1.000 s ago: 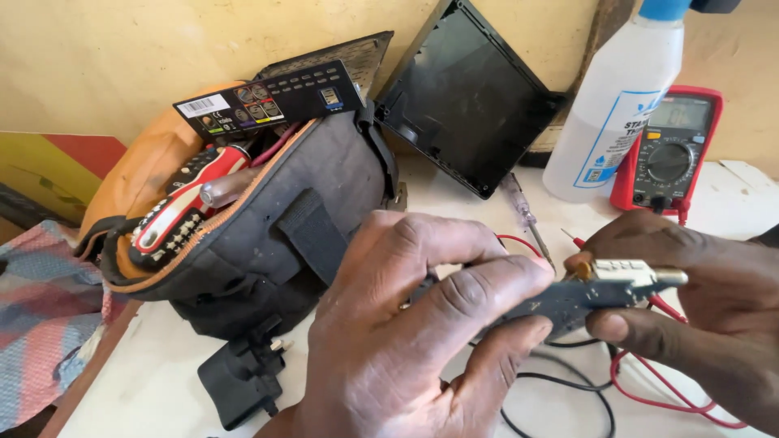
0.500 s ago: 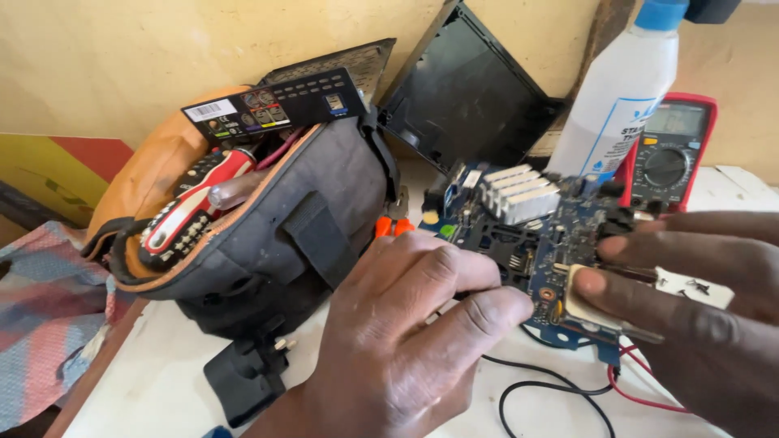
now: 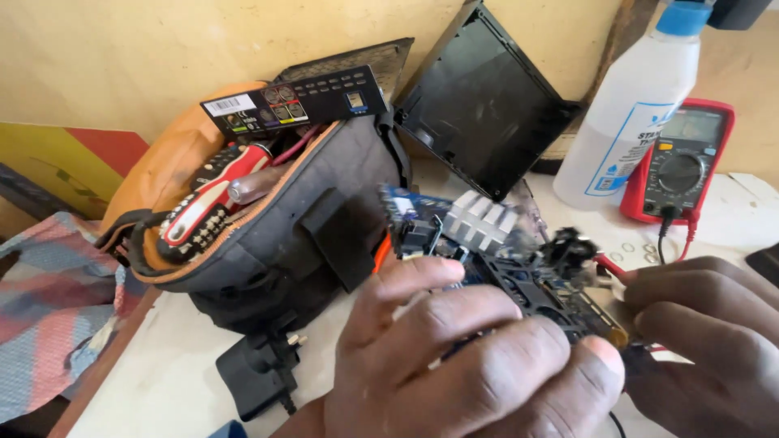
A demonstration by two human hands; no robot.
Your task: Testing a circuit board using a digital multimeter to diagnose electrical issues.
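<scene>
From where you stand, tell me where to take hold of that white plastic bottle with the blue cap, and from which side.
Grip the white bottle around its wide body, below the shoulder, coming from the front left. It stands upright, with the red multimeter close against its right and the wall behind, so those sides look cramped. The narrow blue cap probably gives a poorer hold.

board (image 3: pixel 519 268): blue circuit board, held up off the table between both hands, tilted, component side toward the camera
heatsink (image 3: pixel 484 223): silver, finned, sits on the board's upper part
parts: dark connectors and black components crowd the board's right side; details blurred
left edge: blue block with dark ports, just beside the grey bag
grip: left hand (image 3: pixel 479 365) covers the lower edge; right hand (image 3: pixel 714 341) pinches the right end
</scene>
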